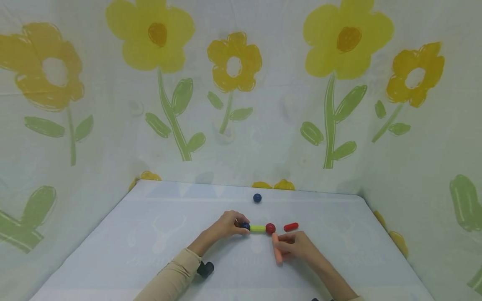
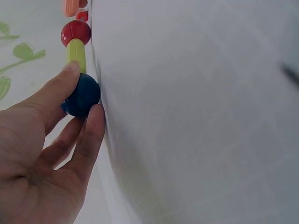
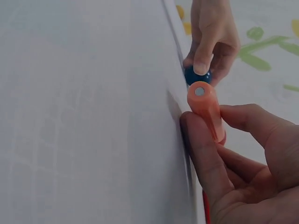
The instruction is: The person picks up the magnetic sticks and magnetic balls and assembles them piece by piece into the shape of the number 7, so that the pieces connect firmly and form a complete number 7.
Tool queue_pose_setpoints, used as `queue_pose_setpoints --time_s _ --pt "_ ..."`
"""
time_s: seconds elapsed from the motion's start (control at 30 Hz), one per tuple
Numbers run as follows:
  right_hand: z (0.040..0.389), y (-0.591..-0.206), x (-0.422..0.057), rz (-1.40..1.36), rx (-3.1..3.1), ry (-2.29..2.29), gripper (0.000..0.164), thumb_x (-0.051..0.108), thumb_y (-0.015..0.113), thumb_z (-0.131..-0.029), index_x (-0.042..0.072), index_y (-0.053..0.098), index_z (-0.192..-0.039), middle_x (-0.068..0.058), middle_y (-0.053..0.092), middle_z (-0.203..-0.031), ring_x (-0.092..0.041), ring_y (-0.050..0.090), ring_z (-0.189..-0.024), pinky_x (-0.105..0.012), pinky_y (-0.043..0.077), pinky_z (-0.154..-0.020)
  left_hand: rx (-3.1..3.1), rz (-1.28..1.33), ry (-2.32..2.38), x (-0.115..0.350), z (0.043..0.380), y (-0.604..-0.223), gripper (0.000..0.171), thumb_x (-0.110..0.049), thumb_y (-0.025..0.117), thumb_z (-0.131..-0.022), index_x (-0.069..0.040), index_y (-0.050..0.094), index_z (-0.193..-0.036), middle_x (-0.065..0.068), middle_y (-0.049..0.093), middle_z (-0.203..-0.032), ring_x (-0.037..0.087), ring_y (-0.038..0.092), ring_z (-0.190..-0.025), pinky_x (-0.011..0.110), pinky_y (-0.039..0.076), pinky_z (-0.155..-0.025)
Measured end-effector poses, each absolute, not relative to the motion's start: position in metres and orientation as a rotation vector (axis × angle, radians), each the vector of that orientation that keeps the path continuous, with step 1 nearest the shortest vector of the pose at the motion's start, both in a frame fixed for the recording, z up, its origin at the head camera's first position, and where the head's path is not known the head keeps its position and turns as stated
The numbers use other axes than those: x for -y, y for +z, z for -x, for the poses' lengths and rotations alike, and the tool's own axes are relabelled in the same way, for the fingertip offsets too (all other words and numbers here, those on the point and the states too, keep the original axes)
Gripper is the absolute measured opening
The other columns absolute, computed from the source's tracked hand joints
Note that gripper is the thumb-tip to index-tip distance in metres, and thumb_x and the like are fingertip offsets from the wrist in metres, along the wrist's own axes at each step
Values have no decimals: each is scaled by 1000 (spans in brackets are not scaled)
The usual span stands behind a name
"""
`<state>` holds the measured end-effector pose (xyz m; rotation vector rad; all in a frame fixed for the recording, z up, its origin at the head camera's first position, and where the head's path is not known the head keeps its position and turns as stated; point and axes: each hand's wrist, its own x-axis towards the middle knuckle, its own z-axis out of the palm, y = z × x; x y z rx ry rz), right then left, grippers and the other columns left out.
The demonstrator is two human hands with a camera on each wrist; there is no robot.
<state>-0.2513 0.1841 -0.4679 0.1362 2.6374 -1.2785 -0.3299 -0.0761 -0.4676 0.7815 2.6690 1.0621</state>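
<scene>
My left hand [image 1: 228,224] pinches a dark blue ball [image 2: 82,95] between thumb and fingers. A ribbed yellow-green rod [image 1: 257,228] runs from that ball to a red ball [image 1: 270,228], the three in one straight line on the table. My right hand [image 1: 299,246] pinches an orange rod [image 1: 277,249], whose far end comes right by the red ball in the head view. A round silver disc [image 3: 199,91] shows in the end of the orange rod. Beyond my right hand lies a short red rod [image 1: 291,227].
A second dark blue ball [image 1: 257,198] sits farther back on the white-covered table [image 1: 158,209]. A black object [image 1: 205,269] shows beside my left sleeve. Cloth walls [image 1: 263,138] with printed flowers stand round the back and sides.
</scene>
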Motion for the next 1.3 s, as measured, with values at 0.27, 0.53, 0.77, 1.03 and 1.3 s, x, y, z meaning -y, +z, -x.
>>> queue_pose_setpoints --time_s 0.27,0.53,0.77,1.03,1.3 --pt "251 -469 -180 -150 -2589 -1344 47 34 78 -83 3 71 -117 -10 74 -105 -11 64 -76 -25 57 -70 -2675 -782 1068 74 328 -467 33 -25 81 -81 -11 74 -110 -1 72 -97 9 55 -76 19 48 -67" --pt "251 -472 -182 -176 -2459 -1465 52 32 78 -83 -1 66 -122 -11 74 -104 -16 72 -80 -27 58 -73 -2672 -750 1066 72 327 -467 32 -26 80 -81 -12 74 -110 -2 71 -96 10 55 -77 19 49 -68" --pt "254 -475 -183 -201 -2437 -1475 56 34 77 -84 0 64 -126 -14 72 -111 -17 73 -82 -26 58 -77 -2678 -738 1068 69 327 -469 32 -26 81 -81 -13 75 -109 -2 71 -95 10 55 -76 19 49 -68" --pt "257 -478 -184 -239 -2363 -1544 58 32 77 -84 -3 61 -128 -14 72 -108 -17 72 -84 -29 59 -76 -2684 -735 1054 68 326 -469 32 -27 81 -81 -13 74 -110 -3 71 -94 9 55 -76 19 49 -68" --pt "263 -480 -184 -266 -2209 -1650 71 38 79 -81 -6 56 -131 -14 73 -106 -20 73 -91 -32 59 -78 -2689 -765 1058 71 323 -467 34 -26 80 -82 -10 73 -111 0 72 -99 9 56 -77 20 50 -69"
